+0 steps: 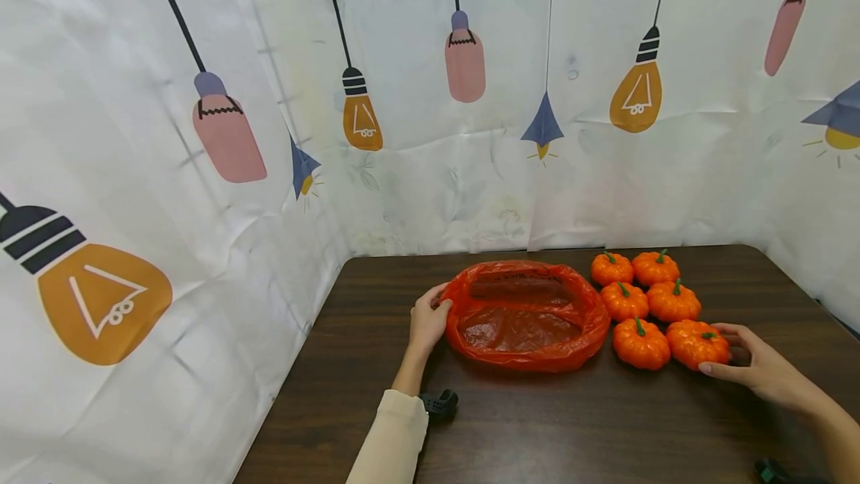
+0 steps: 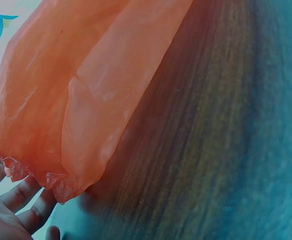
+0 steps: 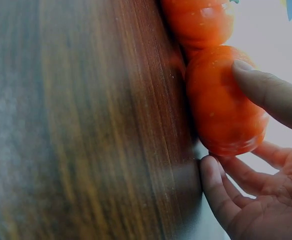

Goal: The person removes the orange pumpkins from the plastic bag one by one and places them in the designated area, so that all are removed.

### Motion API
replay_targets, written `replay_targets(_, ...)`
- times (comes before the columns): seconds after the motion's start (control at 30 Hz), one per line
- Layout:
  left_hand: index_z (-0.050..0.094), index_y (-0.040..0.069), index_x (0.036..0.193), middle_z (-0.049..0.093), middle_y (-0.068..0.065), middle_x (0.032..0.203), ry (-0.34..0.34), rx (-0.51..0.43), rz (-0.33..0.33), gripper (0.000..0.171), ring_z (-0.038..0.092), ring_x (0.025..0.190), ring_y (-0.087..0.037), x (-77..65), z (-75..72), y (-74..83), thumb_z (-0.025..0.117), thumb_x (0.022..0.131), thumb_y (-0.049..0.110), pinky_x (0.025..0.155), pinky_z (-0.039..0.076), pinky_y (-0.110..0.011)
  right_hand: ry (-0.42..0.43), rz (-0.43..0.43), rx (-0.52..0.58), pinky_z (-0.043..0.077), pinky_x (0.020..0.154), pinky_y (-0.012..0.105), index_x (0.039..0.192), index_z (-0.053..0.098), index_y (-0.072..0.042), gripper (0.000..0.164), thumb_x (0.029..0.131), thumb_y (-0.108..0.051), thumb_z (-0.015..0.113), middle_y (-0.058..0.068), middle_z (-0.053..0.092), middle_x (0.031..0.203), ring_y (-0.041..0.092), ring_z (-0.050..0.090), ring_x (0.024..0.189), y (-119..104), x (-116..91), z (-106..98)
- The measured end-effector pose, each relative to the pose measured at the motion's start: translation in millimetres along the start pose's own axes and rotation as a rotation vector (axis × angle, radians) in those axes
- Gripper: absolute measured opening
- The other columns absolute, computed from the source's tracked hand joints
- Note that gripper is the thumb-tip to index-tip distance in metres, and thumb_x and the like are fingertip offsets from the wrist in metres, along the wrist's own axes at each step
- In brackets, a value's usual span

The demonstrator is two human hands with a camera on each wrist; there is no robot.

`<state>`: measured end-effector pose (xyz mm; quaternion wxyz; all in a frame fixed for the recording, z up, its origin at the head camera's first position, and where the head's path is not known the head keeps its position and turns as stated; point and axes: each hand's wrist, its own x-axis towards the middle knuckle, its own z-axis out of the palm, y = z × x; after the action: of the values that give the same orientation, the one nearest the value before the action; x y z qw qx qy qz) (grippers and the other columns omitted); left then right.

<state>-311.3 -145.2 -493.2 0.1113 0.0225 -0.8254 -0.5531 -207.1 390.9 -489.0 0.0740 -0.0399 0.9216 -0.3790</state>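
A red plastic bag (image 1: 531,361) lies with its mouth spread wide on the dark wooden table. At its left rim my left hand (image 1: 428,317) pinches the edge; the left wrist view shows the fingers behind the crumpled bag (image 2: 101,100). Over on the right, my right hand (image 1: 762,364) holds the nearest right small orange pumpkin (image 1: 697,344) from its right side. The right wrist view shows the thumb on one face of this pumpkin (image 3: 226,105) and fingers round its far side. It still seems to rest on the table. The bag's inside looks flat, with dark printing on its back wall.
Several more small pumpkins (image 1: 641,343) with green stems stand in two rows just right of the bag. A dark wrist strap (image 1: 440,403) shows at my left wrist. The table (image 1: 571,432) meets a white patterned cloth wall (image 1: 430,200) at the back and left.
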Motion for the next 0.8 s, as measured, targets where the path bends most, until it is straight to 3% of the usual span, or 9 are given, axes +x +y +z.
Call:
replay_targets(0.17,0.072,0.024,0.128,0.076,-0.010,0.104,0.001,0.005,-0.005,0.034,0.066,0.080,-0.016,0.5,-0.2,-0.1,0.065,0.096,0.016,0.065,0.052,-0.025,0.013,-0.020,-0.020,0.044,0.073,0.020,0.150,0.021,0.014,0.083,0.099,-0.033,0.067,0.044,0.029,0.146,0.059,0.046,0.120,1.8,0.5,0.5)
replay_targets(0.3,0.072,0.024,0.128,0.076,-0.010,0.103,-0.001,0.001,-0.005,0.034,0.066,0.079,-0.015,0.7,-0.4,-0.6,0.065,0.096,0.016,0.064,0.051,-0.025,0.005,-0.016,-0.010,0.048,0.076,0.028,0.150,0.020,0.014,0.084,0.099,-0.033,0.067,0.044,0.027,0.147,0.059,0.045,0.122,0.9,-0.3,0.2)
replay_targets(0.43,0.072,0.022,0.128,0.076,-0.010,0.101,-0.001,-0.001,0.005,0.034,0.065,0.077,-0.014,0.7,-0.5,-1.3,0.065,0.096,0.015,0.063,0.051,-0.025,0.011,-0.030,-0.014,0.047,0.074,0.022,0.150,0.021,0.014,0.081,0.099,-0.030,0.067,0.044,0.030,0.145,0.049,0.054,0.118,-1.3,-1.0,-0.2)
replay_targets(0.67,0.072,0.023,0.129,0.076,-0.010,0.102,-0.004,-0.006,-0.002,0.034,0.065,0.078,-0.014,0.5,-0.7,-0.9,0.065,0.096,0.016,0.064,0.051,-0.025,0.017,-0.045,-0.016,0.045,0.070,0.017,0.149,0.020,0.016,0.079,0.100,-0.026,0.066,0.046,0.030,0.143,0.061,0.047,0.120,-3.8,-2.1,0.5)
replay_targets(0.77,0.072,0.024,0.129,0.076,-0.010,0.103,-0.008,-0.011,-0.012,0.034,0.065,0.079,-0.015,0.4,-0.6,-0.2,0.065,0.096,0.017,0.065,0.052,-0.025,0.022,-0.048,-0.020,0.045,0.071,0.017,0.149,0.021,0.016,0.079,0.100,-0.025,0.067,0.045,0.031,0.143,0.056,0.052,0.117,-3.9,-2.4,0.5)
replay_targets(0.8,0.072,0.023,0.129,0.076,-0.010,0.104,-0.009,-0.010,-0.011,0.034,0.066,0.080,-0.015,0.3,-0.6,-0.2,0.065,0.096,0.016,0.065,0.052,-0.025,0.024,-0.049,-0.020,0.045,0.071,0.017,0.149,0.021,0.016,0.078,0.100,-0.025,0.067,0.045,0.031,0.143,0.046,0.057,0.114,-3.7,-2.5,0.4)
